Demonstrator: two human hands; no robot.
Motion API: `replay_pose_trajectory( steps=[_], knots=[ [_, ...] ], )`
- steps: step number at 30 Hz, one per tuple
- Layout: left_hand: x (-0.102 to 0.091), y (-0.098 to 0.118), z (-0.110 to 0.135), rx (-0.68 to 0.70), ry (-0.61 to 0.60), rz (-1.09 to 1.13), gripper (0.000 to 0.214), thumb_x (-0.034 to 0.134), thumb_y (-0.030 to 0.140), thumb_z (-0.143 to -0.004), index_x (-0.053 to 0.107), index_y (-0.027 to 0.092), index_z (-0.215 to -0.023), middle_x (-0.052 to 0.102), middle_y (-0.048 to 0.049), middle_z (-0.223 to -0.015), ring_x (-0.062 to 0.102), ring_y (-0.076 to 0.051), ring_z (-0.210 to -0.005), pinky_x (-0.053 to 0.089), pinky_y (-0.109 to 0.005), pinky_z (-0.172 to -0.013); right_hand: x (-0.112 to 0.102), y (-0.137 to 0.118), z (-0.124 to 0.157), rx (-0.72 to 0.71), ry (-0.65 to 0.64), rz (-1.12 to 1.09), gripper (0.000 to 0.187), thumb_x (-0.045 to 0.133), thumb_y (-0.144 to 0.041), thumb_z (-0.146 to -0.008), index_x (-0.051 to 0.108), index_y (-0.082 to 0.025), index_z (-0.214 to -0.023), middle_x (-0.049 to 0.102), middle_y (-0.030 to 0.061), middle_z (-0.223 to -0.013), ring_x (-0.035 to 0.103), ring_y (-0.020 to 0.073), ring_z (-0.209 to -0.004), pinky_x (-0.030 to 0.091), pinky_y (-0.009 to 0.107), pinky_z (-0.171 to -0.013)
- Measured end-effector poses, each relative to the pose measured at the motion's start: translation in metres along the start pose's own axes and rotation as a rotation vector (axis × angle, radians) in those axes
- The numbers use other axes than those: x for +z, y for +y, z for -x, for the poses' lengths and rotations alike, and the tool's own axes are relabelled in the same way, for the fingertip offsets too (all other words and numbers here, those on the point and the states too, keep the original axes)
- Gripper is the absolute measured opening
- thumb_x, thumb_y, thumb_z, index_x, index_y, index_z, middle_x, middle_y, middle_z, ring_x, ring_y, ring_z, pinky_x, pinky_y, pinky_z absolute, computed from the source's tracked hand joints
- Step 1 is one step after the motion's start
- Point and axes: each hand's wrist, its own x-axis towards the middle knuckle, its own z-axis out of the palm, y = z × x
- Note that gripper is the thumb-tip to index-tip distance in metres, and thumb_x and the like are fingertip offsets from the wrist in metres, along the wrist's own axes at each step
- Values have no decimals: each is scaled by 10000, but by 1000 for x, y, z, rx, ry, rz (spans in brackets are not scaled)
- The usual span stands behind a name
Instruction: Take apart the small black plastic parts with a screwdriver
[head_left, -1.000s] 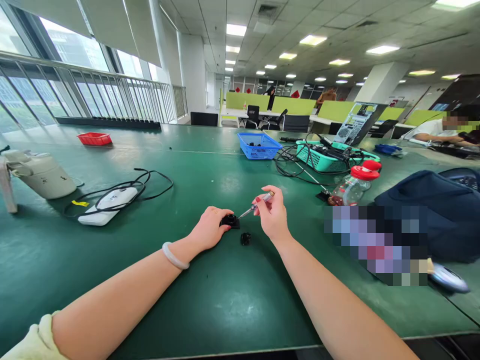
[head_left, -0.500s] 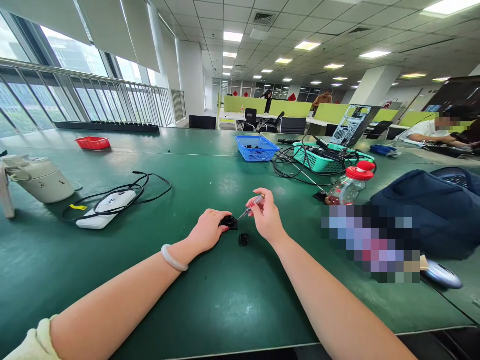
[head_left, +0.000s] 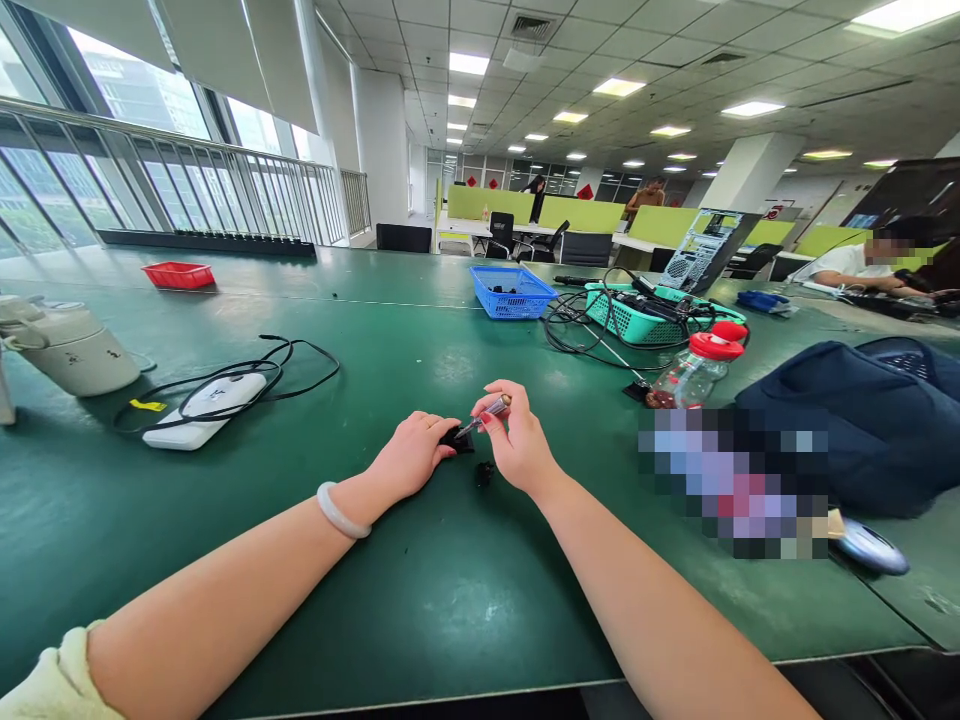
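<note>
black part [head_left: 457, 437] on table [head_left: 420, 600] | small piece [head_left: 484, 472] right of it | power bank [head_left: 202, 408] far left | bottle [head_left: 686, 372] far right | baskets [head_left: 513, 291] behind

Open table [head_left: 450, 590] nearby; bottle [head_left: 686, 375] and bag [head_left: 862, 430] crowd right.

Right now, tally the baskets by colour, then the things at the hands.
Red basket: 1
Blue basket: 1
Teal basket: 1
Screwdriver: 1
Black parts: 2
Total: 6
</note>
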Motion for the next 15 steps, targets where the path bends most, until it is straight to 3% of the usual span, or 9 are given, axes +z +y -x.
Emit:
replay_pose_trajectory(
  steps=[10, 15],
  knots=[
    [-2, 4, 0, 28, 86, 70, 414, 448, 147, -971, 598, 218, -1351, 668, -99, -1303, 581, -252, -1230, 480, -479, -1106, 2, 5, -1, 82, 42, -42, 227, 491, -263, -979, 401, -261, -1187, 693, 19, -924, 646, 148, -675, 562, 340, -699],
    [-9, 5, 3, -76, 157, 1, 484, 387, 129, -960, 597, 245, -1381, 648, -112, -1234, 586, -260, -1132, 469, -496, -1079, -3, -2, 1, -70, 277, -19, 236, 466, -272, -1004, 379, -280, -1223, 680, 16, -924, 623, 145, -643, 552, 342, -668]
  ],
)
